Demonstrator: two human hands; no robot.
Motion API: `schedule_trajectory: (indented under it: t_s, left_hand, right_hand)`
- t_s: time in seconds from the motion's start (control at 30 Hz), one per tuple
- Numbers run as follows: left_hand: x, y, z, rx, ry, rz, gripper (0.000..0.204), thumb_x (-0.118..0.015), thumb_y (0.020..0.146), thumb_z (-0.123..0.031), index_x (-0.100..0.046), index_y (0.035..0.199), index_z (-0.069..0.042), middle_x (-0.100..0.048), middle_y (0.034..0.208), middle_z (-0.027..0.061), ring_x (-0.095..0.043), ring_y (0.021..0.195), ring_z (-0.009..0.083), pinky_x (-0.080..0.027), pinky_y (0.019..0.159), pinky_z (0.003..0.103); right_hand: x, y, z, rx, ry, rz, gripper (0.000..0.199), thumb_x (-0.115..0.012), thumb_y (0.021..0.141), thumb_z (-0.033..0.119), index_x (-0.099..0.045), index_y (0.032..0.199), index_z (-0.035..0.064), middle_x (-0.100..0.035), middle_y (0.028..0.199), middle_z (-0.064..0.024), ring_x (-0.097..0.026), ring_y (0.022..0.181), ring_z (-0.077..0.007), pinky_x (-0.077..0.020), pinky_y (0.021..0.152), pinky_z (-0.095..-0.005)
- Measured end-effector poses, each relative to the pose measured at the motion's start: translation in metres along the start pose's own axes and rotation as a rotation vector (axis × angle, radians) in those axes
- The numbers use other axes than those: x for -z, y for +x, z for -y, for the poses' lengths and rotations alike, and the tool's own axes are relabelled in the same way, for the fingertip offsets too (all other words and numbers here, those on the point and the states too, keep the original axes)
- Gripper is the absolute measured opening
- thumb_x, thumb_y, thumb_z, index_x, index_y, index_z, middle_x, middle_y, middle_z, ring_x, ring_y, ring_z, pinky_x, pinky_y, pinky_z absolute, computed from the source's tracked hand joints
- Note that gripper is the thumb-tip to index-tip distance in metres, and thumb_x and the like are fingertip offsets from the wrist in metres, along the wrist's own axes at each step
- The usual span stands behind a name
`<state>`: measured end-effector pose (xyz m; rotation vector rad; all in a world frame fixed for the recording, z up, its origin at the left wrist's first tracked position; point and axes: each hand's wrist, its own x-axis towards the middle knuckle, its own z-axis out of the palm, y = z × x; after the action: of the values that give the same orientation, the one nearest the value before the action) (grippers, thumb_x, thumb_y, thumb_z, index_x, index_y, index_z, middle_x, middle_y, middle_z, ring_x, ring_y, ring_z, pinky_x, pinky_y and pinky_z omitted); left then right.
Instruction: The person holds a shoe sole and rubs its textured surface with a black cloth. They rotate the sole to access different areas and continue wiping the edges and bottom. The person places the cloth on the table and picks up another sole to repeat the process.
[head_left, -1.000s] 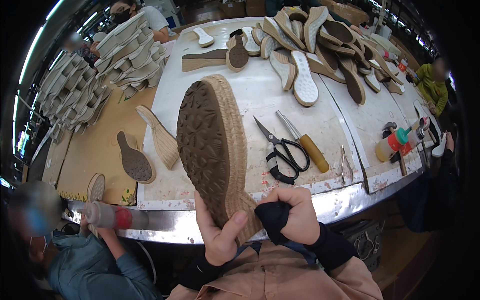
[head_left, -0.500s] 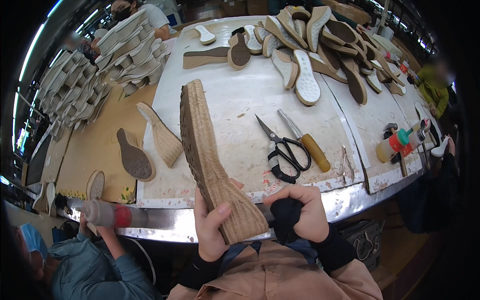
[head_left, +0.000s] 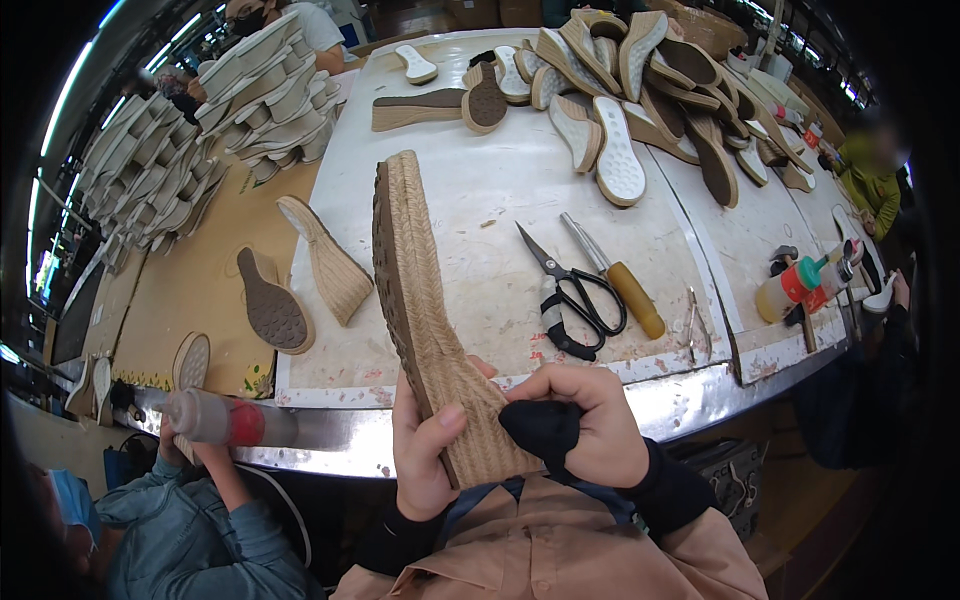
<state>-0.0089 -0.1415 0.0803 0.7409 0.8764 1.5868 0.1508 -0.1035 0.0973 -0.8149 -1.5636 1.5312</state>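
Observation:
My left hand (head_left: 425, 450) grips the thick heel end of a wedge shoe sole (head_left: 425, 290), held upright over the table's front edge. Tan braided rope covers its side, and its dark brown studded bottom faces left. My right hand (head_left: 612, 425) is closed with a black cloth (head_left: 540, 428) bunched over its thumb area. The cloth and fingertips press on the rope side near the heel. Beyond my right hand lie black-handled scissors (head_left: 543, 250), one handle wrapped in tape, and a metal tool with a yellow handle (head_left: 636, 300).
Wedge soles are heaped (head_left: 620, 160) at the far right; pale ones are stacked (head_left: 150, 165) at the far left. Loose brown-bottomed soles (head_left: 277, 315) lie left of mine. Tweezers (head_left: 692, 322) and glue bottles (head_left: 790, 288) are rightward. At left, a co-worker holds a bottle (head_left: 215, 418).
My right hand has moved left and slightly up, bringing the black cloth against the sole's side. The sole has tilted slightly to the right in my left hand.

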Motion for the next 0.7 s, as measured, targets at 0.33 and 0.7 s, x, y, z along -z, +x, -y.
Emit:
schedule_trajectory:
  t_s: [0.33, 0.7]
  left_hand:
    - [-0.004, -0.003, 0.009, -0.084, 0.142, -0.036, 0.056, -0.059, 0.078, -0.019, -0.038, 0.125, 0.003, -0.053, 0.111, 0.0208, -0.059, 0.094, 0.0244, -0.052, 0.080, 0.034]
    - [0.002, -0.001, 0.006, 0.013, 0.011, 0.026, 0.077, -0.059, 0.079, -0.025, -0.023, 0.143, 0.001, -0.052, 0.111, 0.0216, -0.060, 0.092, 0.0284, -0.053, 0.079, 0.039]
  right_hand:
    - [-0.005, -0.007, -0.007, 0.005, -0.089, -0.109, 0.011, -0.062, 0.078, 0.003, -0.066, 0.087, -0.0038, -0.064, 0.068, -0.0055, -0.054, 0.064, -0.0045, -0.0451, 0.057, -0.0223]
    - [0.014, -0.012, -0.006, 0.020, -0.077, -0.055, 0.018, -0.059, 0.081, 0.000, -0.068, 0.095, -0.0036, -0.066, 0.073, -0.0058, -0.057, 0.067, -0.0043, -0.0464, 0.061, -0.0210]
